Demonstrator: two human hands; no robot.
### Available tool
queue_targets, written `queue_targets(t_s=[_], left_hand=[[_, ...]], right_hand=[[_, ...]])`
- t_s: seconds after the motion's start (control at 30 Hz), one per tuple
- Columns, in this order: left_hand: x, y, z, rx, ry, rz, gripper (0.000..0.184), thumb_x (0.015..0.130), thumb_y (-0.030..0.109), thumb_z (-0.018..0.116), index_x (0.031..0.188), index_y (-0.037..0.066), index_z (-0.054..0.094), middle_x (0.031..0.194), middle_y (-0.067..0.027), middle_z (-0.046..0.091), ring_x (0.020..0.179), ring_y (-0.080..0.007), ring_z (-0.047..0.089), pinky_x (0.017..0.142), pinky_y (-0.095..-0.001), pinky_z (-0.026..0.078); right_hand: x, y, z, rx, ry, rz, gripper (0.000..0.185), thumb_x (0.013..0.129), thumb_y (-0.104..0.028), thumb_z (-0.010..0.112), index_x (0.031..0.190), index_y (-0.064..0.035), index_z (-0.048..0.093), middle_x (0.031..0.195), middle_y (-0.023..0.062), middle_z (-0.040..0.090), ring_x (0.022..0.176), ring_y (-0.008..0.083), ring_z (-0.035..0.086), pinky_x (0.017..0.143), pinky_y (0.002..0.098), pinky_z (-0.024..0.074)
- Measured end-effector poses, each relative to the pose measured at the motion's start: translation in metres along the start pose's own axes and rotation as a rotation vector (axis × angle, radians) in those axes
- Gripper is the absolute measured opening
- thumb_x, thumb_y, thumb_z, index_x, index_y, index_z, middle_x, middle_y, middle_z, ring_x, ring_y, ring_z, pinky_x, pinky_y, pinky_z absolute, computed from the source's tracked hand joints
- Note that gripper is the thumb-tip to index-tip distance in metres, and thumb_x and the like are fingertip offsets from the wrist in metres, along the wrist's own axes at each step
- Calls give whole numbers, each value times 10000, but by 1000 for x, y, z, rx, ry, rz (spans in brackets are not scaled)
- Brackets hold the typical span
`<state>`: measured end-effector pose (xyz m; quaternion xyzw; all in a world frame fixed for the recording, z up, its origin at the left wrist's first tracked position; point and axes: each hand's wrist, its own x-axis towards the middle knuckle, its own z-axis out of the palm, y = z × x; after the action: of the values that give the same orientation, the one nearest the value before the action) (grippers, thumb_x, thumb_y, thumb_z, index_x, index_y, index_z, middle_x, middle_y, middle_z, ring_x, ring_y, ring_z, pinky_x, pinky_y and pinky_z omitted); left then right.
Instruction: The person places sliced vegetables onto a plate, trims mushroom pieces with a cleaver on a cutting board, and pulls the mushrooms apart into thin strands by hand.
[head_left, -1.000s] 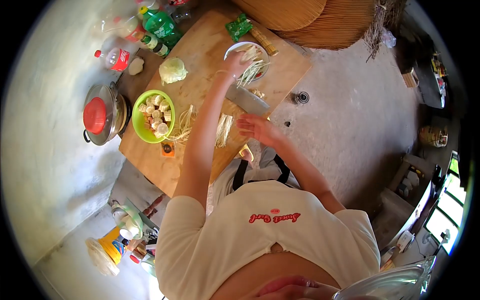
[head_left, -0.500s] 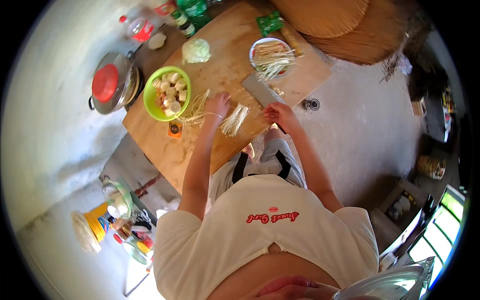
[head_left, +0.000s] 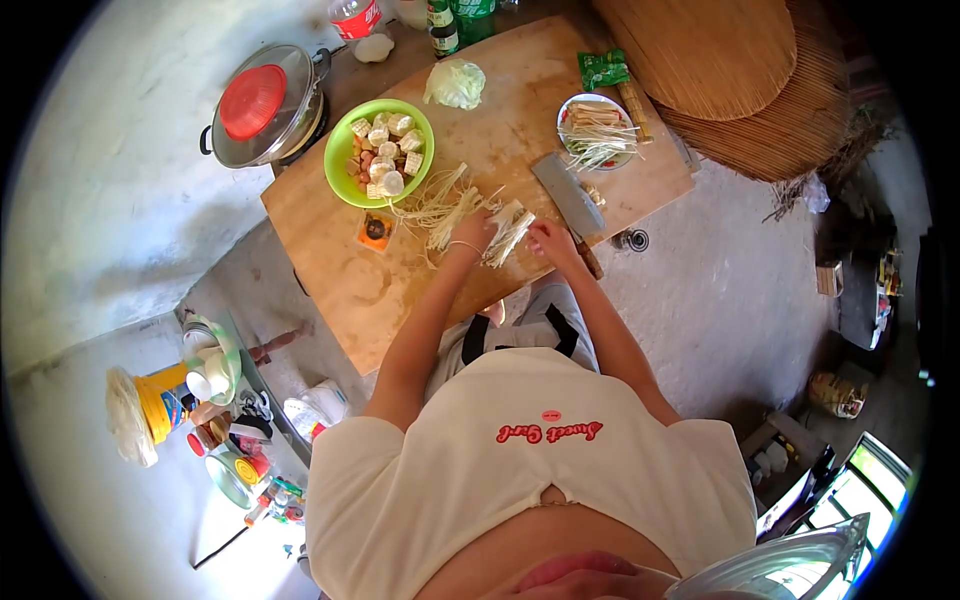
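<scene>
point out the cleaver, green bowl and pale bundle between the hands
Cleaver (head_left: 567, 193): head view, middle of the blade.
Green bowl (head_left: 338, 152): head view, inner left wall.
Pale bundle (head_left: 509, 233): head view, middle of its strands.

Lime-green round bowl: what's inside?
The lime-green round bowl shows pale-yellow corn-cob chunks with smaller reddish-brown pieces among them. Whatever lies beneath, and the bowl's bottom, is covered.
</scene>
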<state>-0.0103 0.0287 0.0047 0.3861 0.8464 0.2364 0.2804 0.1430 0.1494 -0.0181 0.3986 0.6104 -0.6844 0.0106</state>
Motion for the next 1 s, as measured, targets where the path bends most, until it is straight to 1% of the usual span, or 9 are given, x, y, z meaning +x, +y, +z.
queue_targets(t_s=[0.13,0.2,0.23,0.3,0.4,0.57,0.7,0.8,1.0], left_hand=[[-11,-14,-20,-208,109,-80,271,750,196,576,964,30,557,840,-120,621,773,-260,601,717,-342,470],[-12,-17,-32,-821,-107,-179,249,793,170,572,1001,39,531,833,-51,608,775,-142,585,684,-286,462],[-15,-16,-38,-821,-108,-179,249,793,170,572,1001,39,531,833,-51,608,775,-142,585,684,-286,462],[-25,-12,-50,-1094,-172,-56,245,824,149,563,1041,51,505,852,-6,580,773,-67,535,672,-239,440],[-35,-8,-61,-1214,-160,27,272,822,154,579,1055,41,495,886,-8,580,777,-75,532,683,-231,430],[-42,15,-75,-1287,-101,18,270,818,178,594,1019,15,517,881,-14,583,771,-70,526,677,-214,418],[-42,11,-83,-1196,-183,-19,230,824,202,589,949,12,567,839,-15,596,754,-71,539,674,-211,421],[-50,18,-92,-1110,-168,34,218,835,208,574,925,9,580,808,-18,603,738,-73,549,674,-213,428],[-52,17,-100,-1115,-78,-25,219,835,203,564,926,5,573,803,-29,601,738,-91,556,671,-214,435]], right_hand=[[0,-8,11,-63,55,-118,201,854,-195,502,967,-37,556,804,43,604,655,104,581,578,223,474],[-3,-28,22,45,29,-89,218,860,-215,511,979,-38,556,813,40,605,674,109,586,602,219,473],[-2,-35,29,52,40,-193,242,841,-220,545,986,-27,567,871,59,607,712,124,587,629,230,473],[-3,-50,39,59,50,-296,270,822,-226,579,992,-17,577,929,79,608,750,140,589,656,242,473],[-13,-81,45,181,-165,-345,281,809,-222,603,1003,-20,571,937,83,594,778,120,575,664,238,467],[-41,-126,46,-466,-22,-623,367,738,-203,669,1037,-27,550,913,78,568,682,104,543,595,268,450],[-61,-154,46,-398,73,-472,415,712,-195,685,1061,-28,535,947,80,560,639,98,518,570,272,436],[-55,-151,41,-209,-213,-412,484,737,-190,682,1141,-24,471,748,35,539,636,85,500,578,226,408],[-47,-160,38,-372,-305,-410,293,798,-234,590,994,-16,583,755,67,589,676,117,535,589,257,424]])
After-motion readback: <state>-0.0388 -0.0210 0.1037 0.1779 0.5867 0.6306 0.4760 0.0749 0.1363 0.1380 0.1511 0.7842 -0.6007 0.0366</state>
